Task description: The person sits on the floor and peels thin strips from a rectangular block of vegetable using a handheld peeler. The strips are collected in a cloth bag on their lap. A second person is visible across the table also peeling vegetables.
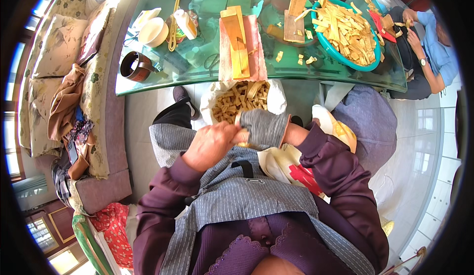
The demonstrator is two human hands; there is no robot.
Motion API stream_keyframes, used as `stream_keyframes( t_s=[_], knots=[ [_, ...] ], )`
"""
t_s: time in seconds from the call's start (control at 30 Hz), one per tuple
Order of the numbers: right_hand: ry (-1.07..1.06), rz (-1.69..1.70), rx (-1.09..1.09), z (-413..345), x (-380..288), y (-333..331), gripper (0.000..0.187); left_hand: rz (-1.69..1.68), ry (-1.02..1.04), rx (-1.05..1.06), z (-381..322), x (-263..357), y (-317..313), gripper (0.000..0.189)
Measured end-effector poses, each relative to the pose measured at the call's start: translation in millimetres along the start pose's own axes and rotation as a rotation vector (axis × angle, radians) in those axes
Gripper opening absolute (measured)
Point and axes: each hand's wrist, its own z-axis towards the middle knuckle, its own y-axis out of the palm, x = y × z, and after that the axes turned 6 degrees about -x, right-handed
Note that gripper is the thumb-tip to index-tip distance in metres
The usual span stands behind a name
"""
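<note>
My left hand (pixel 213 143) is bare and closed, its fingers meeting my right hand (pixel 264 128), which wears a grey fingerless glove. A pale yellow strip (pixel 242 137) shows between them, mostly hidden by the fingers; both hands appear closed on it. Just beyond, an open white sack (pixel 277 96) holds many short tan pieces (pixel 237 99) of the same kind of dried material. On the glass table's near edge, a long wooden block tool (pixel 239 47) with a slanted upper piece lies on a pink towel (pixel 261 62).
On the glass table (pixel 166 84) stand a teal basin (pixel 364 67) heaped with yellow strips (pixel 344 30), another wooden block (pixel 294 25), a dark mug (pixel 135 66), a cream bowl (pixel 153 32) and a white bottle (pixel 185 23). A co-worker (pixel 426 49) sits at right. A cushioned sofa (pixel 61 45) stands left.
</note>
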Motion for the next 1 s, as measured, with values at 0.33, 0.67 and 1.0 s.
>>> stream_keyframes(
  t_s=[0.33, 0.67, 1.0],
  knots=[
    [-0.106, 0.065, -0.013, -8.7, -32.4, -3.3, 0.035, 0.387, 0.208, 0.084, -40.4, -29.1, -42.2, 0.024],
    [-0.052, -0.507, 0.475, 20.7, 51.5, -37.4, 0.018, 0.329, -0.037, 0.346, 54.3, -61.5, 4.4, 0.014],
    [0.141, -0.281, 0.67, 38.7, 53.2, -68.3, 0.024, -1.337, -0.225, 0.219, 101.0, -75.8, 3.0, 0.016]
  ],
)
